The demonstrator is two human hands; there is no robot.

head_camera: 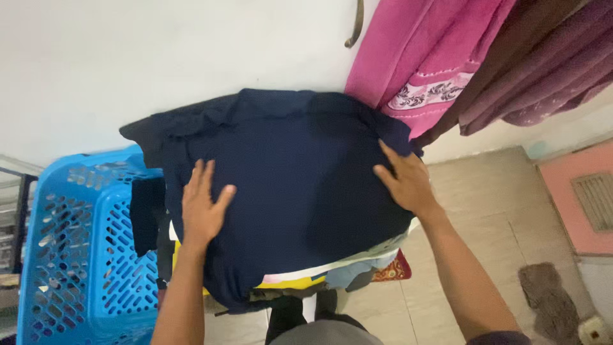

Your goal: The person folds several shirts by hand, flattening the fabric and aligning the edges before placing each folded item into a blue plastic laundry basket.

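A dark navy garment point(294, 172) lies spread flat on top of a pile of folded clothes point(357, 271). My left hand point(203, 207) rests palm down on its left part, fingers apart. My right hand point(403, 181) presses flat on its right edge, fingers spread. Neither hand grips the cloth. The pile's coloured layers, white, yellow and red, show only at the near edge under the navy garment.
A blue perforated plastic laundry basket point(76, 255) stands at the left, touching the pile. Pink point(415, 57) and maroon cloths point(543, 70) hang at the upper right by a white wall. Beige floor tiles, a grey rag point(549, 300) and a pink-framed floor vent point(590, 201) lie at right.
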